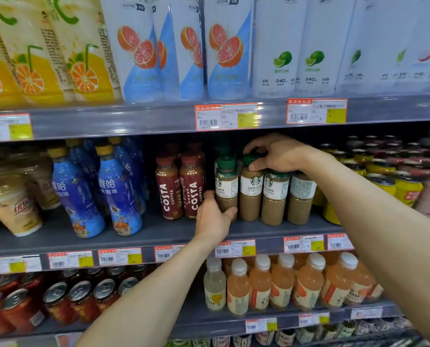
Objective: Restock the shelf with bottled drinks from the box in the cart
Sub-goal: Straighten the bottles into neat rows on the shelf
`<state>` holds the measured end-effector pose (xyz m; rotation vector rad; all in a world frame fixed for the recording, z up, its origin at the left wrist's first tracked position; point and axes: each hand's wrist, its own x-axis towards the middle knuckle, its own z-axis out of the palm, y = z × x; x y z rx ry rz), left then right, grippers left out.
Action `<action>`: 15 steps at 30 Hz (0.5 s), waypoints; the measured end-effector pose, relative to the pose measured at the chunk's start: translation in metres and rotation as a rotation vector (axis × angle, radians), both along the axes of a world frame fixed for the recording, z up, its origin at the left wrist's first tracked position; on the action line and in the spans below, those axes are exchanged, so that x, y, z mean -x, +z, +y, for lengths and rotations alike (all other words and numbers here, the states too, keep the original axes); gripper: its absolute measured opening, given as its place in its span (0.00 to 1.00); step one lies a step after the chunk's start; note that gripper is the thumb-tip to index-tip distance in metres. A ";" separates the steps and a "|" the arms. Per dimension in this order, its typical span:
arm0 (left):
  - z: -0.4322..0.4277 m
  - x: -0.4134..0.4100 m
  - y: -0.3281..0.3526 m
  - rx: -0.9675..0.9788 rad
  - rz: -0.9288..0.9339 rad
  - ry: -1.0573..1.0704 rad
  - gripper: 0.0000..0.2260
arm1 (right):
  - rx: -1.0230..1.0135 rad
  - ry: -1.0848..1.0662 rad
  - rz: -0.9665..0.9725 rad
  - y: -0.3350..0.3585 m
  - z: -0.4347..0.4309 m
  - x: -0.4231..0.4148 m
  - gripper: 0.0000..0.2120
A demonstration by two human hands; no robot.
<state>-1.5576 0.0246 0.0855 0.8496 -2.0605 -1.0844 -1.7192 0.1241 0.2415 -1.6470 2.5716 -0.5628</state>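
Bottles of caffe latte (251, 194) stood in a tight front row on the middle shelf (133, 242); the left hand (212, 219) wrapped the leftmost bottle's base, while the right hand (280, 154) pinched a green cap (250, 160); a careless shove would likely topple neighbours, perhaps the Costa bottles (181, 189) just beside.
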 end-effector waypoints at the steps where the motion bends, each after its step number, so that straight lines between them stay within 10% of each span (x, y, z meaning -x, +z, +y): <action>1: 0.000 -0.003 -0.001 0.006 0.005 -0.017 0.23 | -0.004 0.004 -0.008 0.001 0.002 -0.001 0.22; 15: -0.008 -0.017 -0.002 -0.003 -0.035 -0.120 0.25 | 0.046 0.080 -0.158 -0.004 0.010 -0.001 0.18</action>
